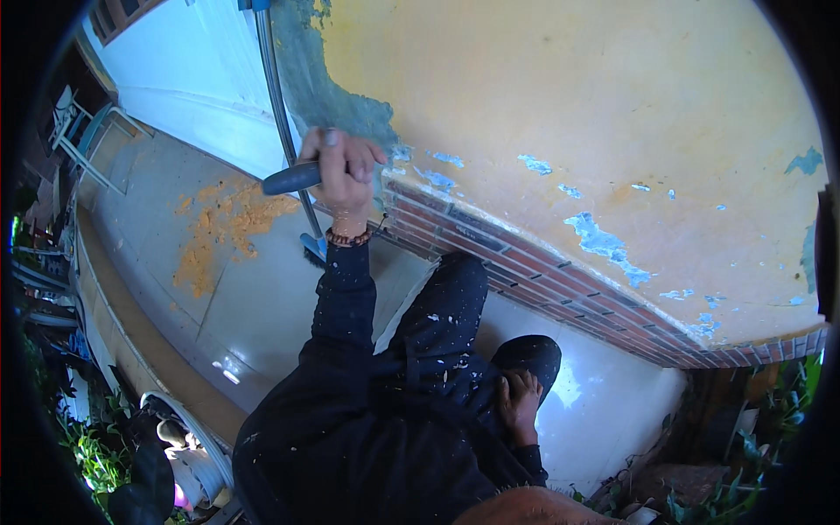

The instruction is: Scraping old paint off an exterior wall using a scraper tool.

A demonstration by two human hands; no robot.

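Observation:
My left hand [346, 166] is closed round the thick dark grey handle [291, 178] of a hand tool, held at the peeling wall [560, 96]. The handle's butt sticks out to the left; the tool's working end is hidden behind my fingers. Beside my fingers, the yellow paint ends at a ragged edge along a bare grey-green patch [346, 109]. Light blue spots show through the yellow farther right. My right hand [521, 402] lies on my bent right knee with its fingers stretched out, holding nothing.
A blue broom [313, 249] leans behind my left wrist. Orange-yellow paint flakes [219, 232] litter the tiled floor [149, 219]. Red brick-patterned tiles [560, 276] line the wall's foot. A chair [92, 136] stands far left, a white bucket [197, 472] lower left, plants [744, 472] lower right.

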